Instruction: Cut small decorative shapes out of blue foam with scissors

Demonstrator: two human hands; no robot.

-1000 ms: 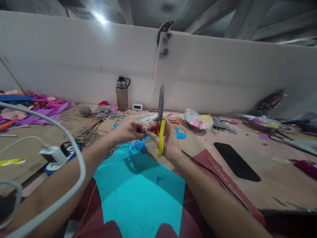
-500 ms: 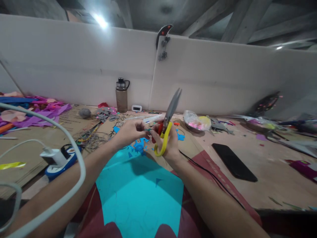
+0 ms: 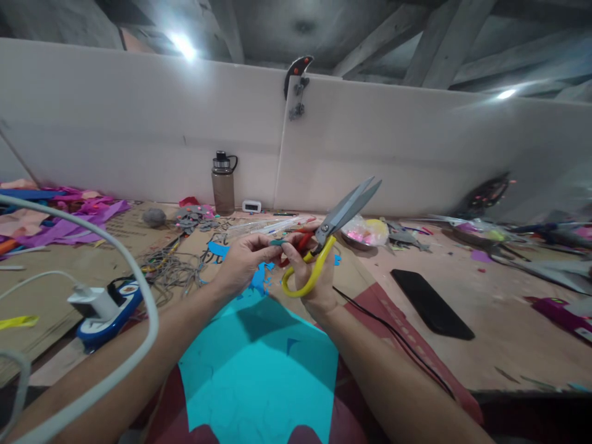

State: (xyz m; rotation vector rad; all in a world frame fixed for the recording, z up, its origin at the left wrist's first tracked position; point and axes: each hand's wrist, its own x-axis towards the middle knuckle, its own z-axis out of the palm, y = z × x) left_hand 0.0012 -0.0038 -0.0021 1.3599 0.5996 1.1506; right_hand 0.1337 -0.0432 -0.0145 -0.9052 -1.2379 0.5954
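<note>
- Above the sheet (image 3: 259, 364), in the middle of the view, what do the two hands hold?
- The right hand (image 3: 317, 280) is closed around the scissors (image 3: 345, 209). The yellow loop lies across its palm, and the red loop is mostly hidden behind the fingers.
- And the blades?
- They point up and to the right, away from the person, and are a little apart at the tips.
- What about the left hand (image 3: 243, 262)?
- It pinches a small teal scrap (image 3: 276, 242) between thumb and fingers. The thumb and forefinger of the right hand touch the same scrap from the other side, so both hands meet on it, just beside the scissors' pivot.
- Where is the sheet exactly?
- It is cyan and lies flat below the forearms, at the near edge of the tabletop (image 3: 509, 333), on something dark red. Some cut blue bits lie at its far end, under the hands.
- What else is around?
- To the right, a black phone (image 3: 432, 295) lies flat, well apart from the hands. At the left, a white charger (image 3: 92, 300) sits in a blue power strip (image 3: 115, 306), with a bundle of wires (image 3: 173, 268) near it. A bottle (image 3: 222, 184) stands upright at the white wall behind, and a bowl (image 3: 365, 233) with a plastic bag is just beyond the blades.
</note>
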